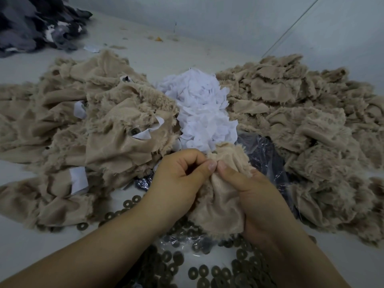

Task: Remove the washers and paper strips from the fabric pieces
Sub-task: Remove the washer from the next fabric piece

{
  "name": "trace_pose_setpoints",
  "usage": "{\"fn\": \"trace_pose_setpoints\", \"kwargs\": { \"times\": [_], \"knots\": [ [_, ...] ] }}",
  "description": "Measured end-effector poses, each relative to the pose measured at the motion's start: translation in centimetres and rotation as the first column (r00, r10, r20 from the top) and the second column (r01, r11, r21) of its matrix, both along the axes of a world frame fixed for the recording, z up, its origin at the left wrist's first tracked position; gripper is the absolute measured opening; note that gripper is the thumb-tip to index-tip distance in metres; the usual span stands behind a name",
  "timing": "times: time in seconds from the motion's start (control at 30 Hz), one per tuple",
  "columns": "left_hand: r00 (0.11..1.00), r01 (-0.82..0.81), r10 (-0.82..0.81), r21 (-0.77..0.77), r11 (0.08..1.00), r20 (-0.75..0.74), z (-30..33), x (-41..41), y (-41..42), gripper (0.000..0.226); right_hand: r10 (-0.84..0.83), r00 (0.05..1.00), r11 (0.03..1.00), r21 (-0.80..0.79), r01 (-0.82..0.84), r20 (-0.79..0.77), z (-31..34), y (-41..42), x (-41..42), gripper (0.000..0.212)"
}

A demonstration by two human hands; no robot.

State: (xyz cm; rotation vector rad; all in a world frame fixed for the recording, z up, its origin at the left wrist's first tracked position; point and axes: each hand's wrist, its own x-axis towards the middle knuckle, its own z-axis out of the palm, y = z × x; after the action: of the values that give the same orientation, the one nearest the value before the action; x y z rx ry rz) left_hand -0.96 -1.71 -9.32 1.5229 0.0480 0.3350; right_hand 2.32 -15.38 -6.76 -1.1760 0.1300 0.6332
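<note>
Head view: both hands work one tan plush fabric piece (218, 206) near centre over the worktop (20, 246), left hand (176, 179) and right hand (255, 196) each with a closed grip pinching its bunched top edge. Judged mid-strip; next, something must be teased from the folds, though what is hidden. Dull ring-shaped washers (207, 271) litter crinkled clear plastic (268, 154) below; torn white paper strips (199, 109) heap beyond, between shaggy fabric piles

Tan fuzzy fabric piles (99, 129) both sides of white paper heap (199, 107). Dull bronze-grey washers (203, 271) nearer than heap. Dark grey cloth (35, 23) far left of it. Table (18, 244) pale grey.
</note>
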Motion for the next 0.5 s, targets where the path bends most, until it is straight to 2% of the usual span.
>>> {"fn": "trace_pose_setpoints", "kwargs": {
  "times": [0.2,0.27,0.3,0.33,0.37,0.4,0.43,0.47,0.5],
  "knots": [
    [0.999,-0.024,0.023,0.017,1.000,0.042,0.4,-0.3,0.6,0.018,0.104,0.994,0.987,0.121,-0.102,-0.016,-0.2,-0.1,0.2,0.040],
    [0.994,-0.096,0.095,0.017,0.995,0.058,0.6,-0.2,1.5,0.020,0.183,0.980,0.980,0.060,-0.188,0.073,0.0,-0.7,0.6,0.031],
    [0.990,-0.128,0.127,0.013,0.992,0.063,0.7,-0.1,2.1,0.022,0.241,0.960,0.970,-0.068,-0.233,0.139,0.1,-1.0,0.9,0.022],
    [0.987,-0.148,0.147,0.017,0.989,0.067,0.8,0.0,2.7,0.025,0.326,0.918,0.920,-0.300,-0.253,0.226,0.1,-1.5,1.2,0.012],
    [0.986,-0.155,0.153,0.025,0.988,0.068,0.9,0.1,3.2,0.026,0.445,0.842,0.790,-0.576,-0.210,0.304,0.0,-1.8,1.6,0.011],
    [0.987,-0.150,0.148,0.031,0.988,0.067,1.0,0.1,3.5,0.026,0.578,0.745,0.610,-0.783,-0.124,0.333,-0.2,-1.9,1.8,0.016],
    [0.989,-0.138,0.135,0.036,0.990,0.065,1.0,0.1,3.7,0.025,0.687,0.651,0.451,-0.892,-0.032,0.323,-0.4,-1.9,1.9,0.024],
    [0.991,-0.123,0.121,0.038,0.992,0.062,0.9,0.1,3.7,0.024,0.755,0.578,0.349,-0.936,0.048,0.311,-0.8,-1.7,1.9,0.033],
    [0.993,-0.111,0.109,0.034,0.993,0.054,0.7,0.0,3.6,0.023,0.797,0.517,0.293,-0.948,0.121,0.312,-1.4,-1.5,1.7,0.037]
  ]
}}
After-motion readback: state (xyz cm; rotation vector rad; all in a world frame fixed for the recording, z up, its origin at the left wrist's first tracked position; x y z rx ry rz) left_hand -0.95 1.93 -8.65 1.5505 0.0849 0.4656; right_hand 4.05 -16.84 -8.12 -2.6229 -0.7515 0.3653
